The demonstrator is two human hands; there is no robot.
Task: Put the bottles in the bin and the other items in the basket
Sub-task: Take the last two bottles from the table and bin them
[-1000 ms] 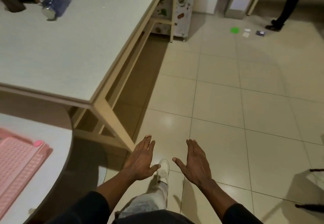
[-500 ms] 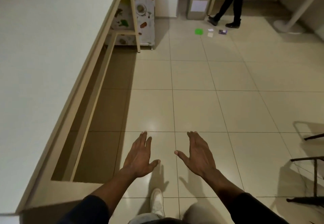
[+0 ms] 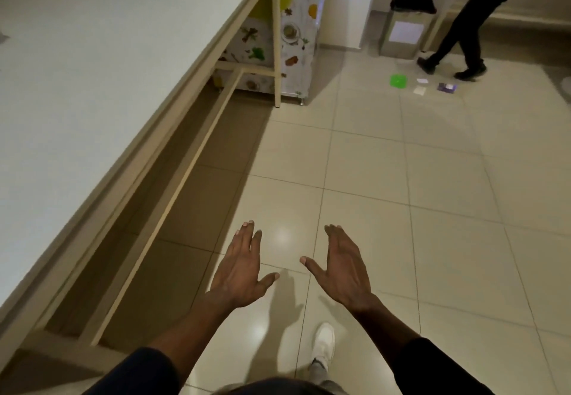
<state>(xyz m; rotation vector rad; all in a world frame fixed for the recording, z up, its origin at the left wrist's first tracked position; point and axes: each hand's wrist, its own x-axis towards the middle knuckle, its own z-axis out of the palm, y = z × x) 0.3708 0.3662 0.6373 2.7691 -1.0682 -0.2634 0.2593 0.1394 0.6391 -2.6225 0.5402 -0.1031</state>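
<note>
So the bin [image 3: 404,28] is way at the far end of the room against the wall. It's a boxy grey thing with a black liner on top and a white label on the front, too far off to read any writing. On the floor tiles [image 3: 401,194] just in front of it there's a little cluster: a green item [image 3: 398,81], a couple of white scraps [image 3: 420,89] and a purple item [image 3: 446,87], all lying near each other but apart. Can't tell what any of them actually are from here. Another person [image 3: 460,33] in dark trousers is mid-stride right beside the bin and that cluster. Well back from all that, the left hand [image 3: 239,274] and right hand [image 3: 343,268] are both held out low over the floor, backs up, fingers straight and close together, thumbs sticking out toward each other, holding nothing. Dark sleeves run up both forearms. A white shoe [image 3: 324,343] is planted on the tiles below the right forearm. Along the left runs a long pale table [image 3: 92,70] with a wooden frame, and at its far end stands a cabinet [image 3: 296,39] covered in a food-print pattern.
</note>
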